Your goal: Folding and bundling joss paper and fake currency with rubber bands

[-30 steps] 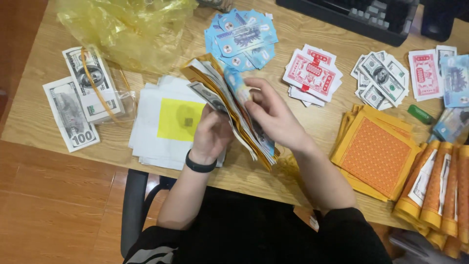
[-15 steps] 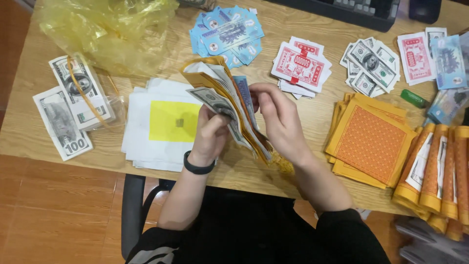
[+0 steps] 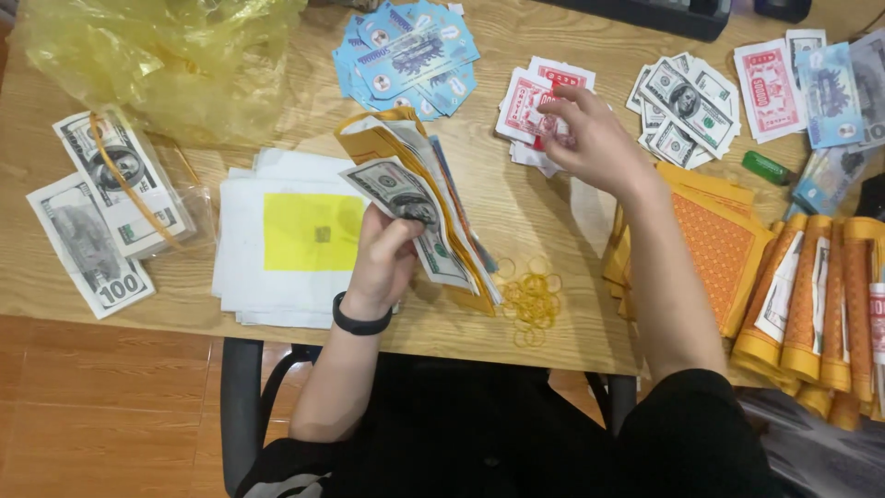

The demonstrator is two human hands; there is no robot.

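- Clamped in the left hand (image 3: 383, 263) is a thick mixed stack of paper notes (image 3: 429, 217), thumb on top and fingers curled beneath its lower left corner; a grey-green bill lies uppermost, with yellow-orange sheets showing along the far edge.
- That stack sits at the centre of the frame, lifted off the wooden table (image 3: 516, 212), its long axis running from upper left down to lower right, and its free edge fans toward the right.
- At upper centre right, the right hand (image 3: 590, 138) hovers over the red-and-white notes (image 3: 530, 101). Its fingers are bent and pinched together at the pile's edge; whether they hold a note or only touch the pile cannot be told.
- The red-and-white pile lies up and to the right of the held stack, well apart from it, so the right hand is clearly the nearer of the two.
- Below the stack's lower right end, a scatter of yellow rubber bands (image 3: 533, 300) lies on the table, between the two forearms.
- Just left of the left hand rests a white sheet pile with a yellow square (image 3: 313, 231) at its middle.
- Farther off: blue notes (image 3: 410, 55) at the top centre, a crumpled yellow plastic bag (image 3: 157, 55) at the upper left, large grey bills (image 3: 101, 221) at the left edge, orange paper squares (image 3: 714, 249) and rolled orange bundles (image 3: 820, 295) at the right, and a small green lighter (image 3: 765, 168).
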